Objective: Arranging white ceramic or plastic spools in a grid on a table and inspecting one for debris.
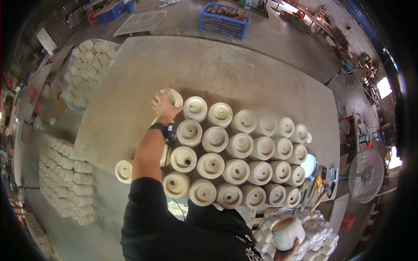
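My left hand (164,107) reaches across the table and is wrapped round a pale round pot (176,98) at the far left corner of the rows. Its fingers lie over the pot's rim and side. Low at the right, my right hand (288,253) grips a whitish pot (288,233) with a brown, hollow inside, tilted near my body. Several rows of pale round pots (215,138) stand close together on the table, many with a small hole in the recessed middle. One more pot (124,171) sits left of my arm, partly cut off from the rows.
The wide brown table (200,56) bears the rows. Tools, including a hammer (321,201), lie at its right end beside a round white disc (308,165). Stacks of pots (69,178) stand at the left; wrapped ones (320,237) lie low right. A fan (366,175) stands further right.
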`<state>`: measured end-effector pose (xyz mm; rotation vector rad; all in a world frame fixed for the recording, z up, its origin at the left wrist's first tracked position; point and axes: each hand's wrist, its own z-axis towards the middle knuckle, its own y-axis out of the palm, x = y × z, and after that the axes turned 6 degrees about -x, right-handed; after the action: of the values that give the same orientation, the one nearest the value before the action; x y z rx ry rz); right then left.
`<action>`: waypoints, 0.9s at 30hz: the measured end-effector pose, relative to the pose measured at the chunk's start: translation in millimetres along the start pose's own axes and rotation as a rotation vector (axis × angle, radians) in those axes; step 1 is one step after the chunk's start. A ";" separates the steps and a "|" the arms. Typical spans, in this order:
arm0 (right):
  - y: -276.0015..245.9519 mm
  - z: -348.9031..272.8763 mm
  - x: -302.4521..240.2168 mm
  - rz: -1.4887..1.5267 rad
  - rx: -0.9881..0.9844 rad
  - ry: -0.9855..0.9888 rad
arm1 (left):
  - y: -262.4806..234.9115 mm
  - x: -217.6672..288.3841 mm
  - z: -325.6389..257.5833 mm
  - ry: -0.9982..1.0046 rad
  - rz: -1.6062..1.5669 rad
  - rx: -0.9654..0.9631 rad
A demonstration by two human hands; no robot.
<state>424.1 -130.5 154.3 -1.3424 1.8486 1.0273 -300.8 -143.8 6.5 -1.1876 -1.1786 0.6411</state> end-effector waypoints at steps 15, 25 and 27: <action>67.8 28.7 11.5 -0.176 -0.165 0.247 | 80.2 -58.4 32.7 0.188 -0.144 -0.086; 157.3 92.8 44.3 -0.298 -0.698 0.359 | 19.2 93.2 -298.9 0.930 -1.047 -0.933; 182.1 88.0 51.0 -0.348 -0.753 0.365 | 23.2 98.2 -327.0 0.946 -1.050 -0.954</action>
<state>239.0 -45.9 109.0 -2.3247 1.4054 1.4203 38.8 -167.8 40.1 -1.1478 -1.0344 -1.2809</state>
